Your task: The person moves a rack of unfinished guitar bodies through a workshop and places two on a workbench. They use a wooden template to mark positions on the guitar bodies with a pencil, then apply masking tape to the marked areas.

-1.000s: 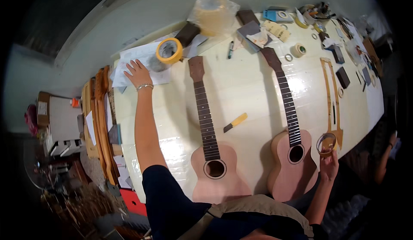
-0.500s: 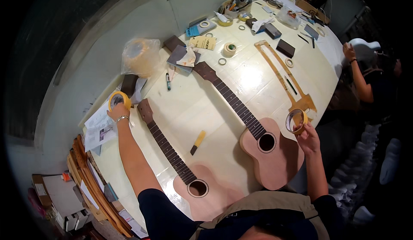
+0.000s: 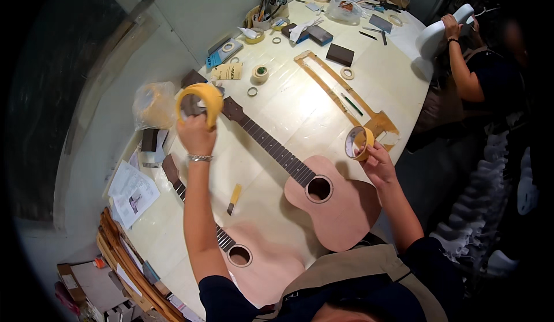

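Observation:
My left hand [image 3: 197, 136] grips a wide roll of yellow masking tape [image 3: 214, 98], raised above the table near the far ukulele's dark headstock. A second, narrower roll of yellow tape [image 3: 368, 144] is held in the fingers of my right hand [image 3: 378, 164], over the right side of the table. Two unfinished ukuleles with pale pinkish wood bodies lie below. The right ukulele [image 3: 340, 221] shows whole, while my left forearm crosses the neck of the left ukulele [image 3: 271, 267]. Between them rests a short yellow strip with a dark end [image 3: 234, 199].
A flat wooden template [image 3: 378, 121] with a green pencil [image 3: 352, 104] lies at right. Sanding blocks [image 3: 340, 55], small tape rolls [image 3: 260, 73] and a pen holder [image 3: 276, 7] stand farther back. Printed sheets [image 3: 134, 192] lie at left. Another person's hand [image 3: 452, 27] holds a white curved body.
My left hand has lifted the wide tape roll off the left side and swung it right, toward the far headstock. My right hand still holds its roll. The view has shifted.

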The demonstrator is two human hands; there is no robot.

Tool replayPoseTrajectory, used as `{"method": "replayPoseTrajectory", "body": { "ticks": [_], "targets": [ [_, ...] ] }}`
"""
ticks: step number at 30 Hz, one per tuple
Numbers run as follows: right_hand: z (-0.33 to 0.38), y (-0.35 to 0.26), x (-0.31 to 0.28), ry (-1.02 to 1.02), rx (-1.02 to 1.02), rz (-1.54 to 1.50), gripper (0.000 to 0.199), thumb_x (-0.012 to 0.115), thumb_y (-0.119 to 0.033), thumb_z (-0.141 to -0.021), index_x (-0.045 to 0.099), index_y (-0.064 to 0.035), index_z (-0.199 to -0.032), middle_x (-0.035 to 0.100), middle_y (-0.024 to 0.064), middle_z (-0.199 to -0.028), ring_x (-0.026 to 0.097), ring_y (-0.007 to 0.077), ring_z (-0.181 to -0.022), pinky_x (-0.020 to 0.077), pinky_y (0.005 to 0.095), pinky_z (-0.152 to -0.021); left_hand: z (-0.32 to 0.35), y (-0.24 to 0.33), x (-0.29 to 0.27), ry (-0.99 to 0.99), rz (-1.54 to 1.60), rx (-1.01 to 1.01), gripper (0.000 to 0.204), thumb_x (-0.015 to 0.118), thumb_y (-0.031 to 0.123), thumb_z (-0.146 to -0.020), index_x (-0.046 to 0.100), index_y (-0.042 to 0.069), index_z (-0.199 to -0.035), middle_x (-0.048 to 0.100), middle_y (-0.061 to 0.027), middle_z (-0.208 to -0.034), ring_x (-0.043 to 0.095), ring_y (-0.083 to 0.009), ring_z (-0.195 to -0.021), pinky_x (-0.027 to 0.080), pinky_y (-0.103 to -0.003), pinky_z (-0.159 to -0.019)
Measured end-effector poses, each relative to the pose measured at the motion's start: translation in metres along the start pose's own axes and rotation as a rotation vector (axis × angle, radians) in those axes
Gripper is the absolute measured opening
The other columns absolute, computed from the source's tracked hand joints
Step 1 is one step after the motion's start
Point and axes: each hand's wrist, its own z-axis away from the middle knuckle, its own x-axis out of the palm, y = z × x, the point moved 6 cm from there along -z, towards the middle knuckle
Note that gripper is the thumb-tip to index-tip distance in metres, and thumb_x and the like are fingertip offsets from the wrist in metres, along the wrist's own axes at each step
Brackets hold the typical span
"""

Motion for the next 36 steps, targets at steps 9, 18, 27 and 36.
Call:
{"method": "replayPoseTrajectory", "body": {
  "ticks": [9,18,27,36],
  "targets": [
    [-0.051,-0.060,0.034,-0.139,-0.535,1.139,0.025,0.064,-0.004,-0.076,0.059,-0.0002,-0.100,0.060,0.0076,-0.086,0.056,0.0147,-0.083,0.0439,0.0287,-0.078,-0.007,0.222,0.137,-0.593,0.023,0.162,0.016,0.054,0.011,-0.074,0.065,0.018,-0.065,0.062,-0.0027,-0.062,0.059,-0.0166,-0.066,0.033,-0.042,-0.078],
    [-0.138,-0.061,0.068,-0.552,-0.760,1.346,0.023,0.064,-0.001,-0.070,0.061,-0.0050,-0.092,0.056,0.0093,-0.079,0.054,0.0276,-0.077,0.0427,0.0373,-0.077,-0.041,0.195,0.138,-0.519,-0.085,-0.061,0.049,0.077,0.023,-0.060,0.058,0.011,-0.104,0.052,-0.0061,-0.108,0.046,-0.0206,-0.107,0.026,-0.052,-0.096],
    [-0.210,0.023,0.167,-1.033,-1.106,1.769,0.030,0.059,-0.001,-0.072,0.061,-0.0095,-0.100,0.055,0.0085,-0.087,0.053,0.0264,-0.088,0.0349,0.0424,-0.101,0.029,0.188,0.061,-0.583,0.009,-0.605,0.072,0.068,0.036,-0.072,0.038,0.003,-0.128,0.036,-0.0135,-0.130,0.030,-0.0289,-0.124,0.015,-0.058,-0.101],
    [-0.245,-0.055,0.140,-0.825,-0.904,1.379,0.026,0.064,-0.012,-0.078,0.059,-0.0062,-0.103,0.056,0.0110,-0.099,0.053,0.0281,-0.091,0.0444,0.0353,-0.076,0.072,0.171,0.076,-0.737,-0.005,-0.873,0.087,0.066,0.031,-0.076,0.015,-0.003,-0.137,0.005,-0.0245,-0.144,0.014,-0.0386,-0.132,0.028,-0.062,-0.095]
  ]
}}
